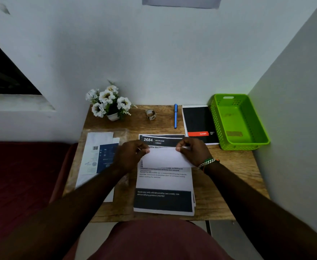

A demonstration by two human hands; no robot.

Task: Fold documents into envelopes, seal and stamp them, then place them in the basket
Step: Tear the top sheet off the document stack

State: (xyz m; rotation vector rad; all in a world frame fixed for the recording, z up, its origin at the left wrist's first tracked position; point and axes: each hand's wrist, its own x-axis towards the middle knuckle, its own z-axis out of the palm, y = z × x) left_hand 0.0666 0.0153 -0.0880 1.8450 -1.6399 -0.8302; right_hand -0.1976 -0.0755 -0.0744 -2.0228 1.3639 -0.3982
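White envelope (165, 157) pinched by both hands.

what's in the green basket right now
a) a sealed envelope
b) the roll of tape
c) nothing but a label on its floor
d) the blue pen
c: the basket holds no envelope; only a small label shows on its floor, while the pen and tape lie on the table.

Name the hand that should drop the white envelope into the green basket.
Right, probably. The right hand pinches the white envelope on the side nearer the green basket at the table's far right; the left hand would have to cross over.
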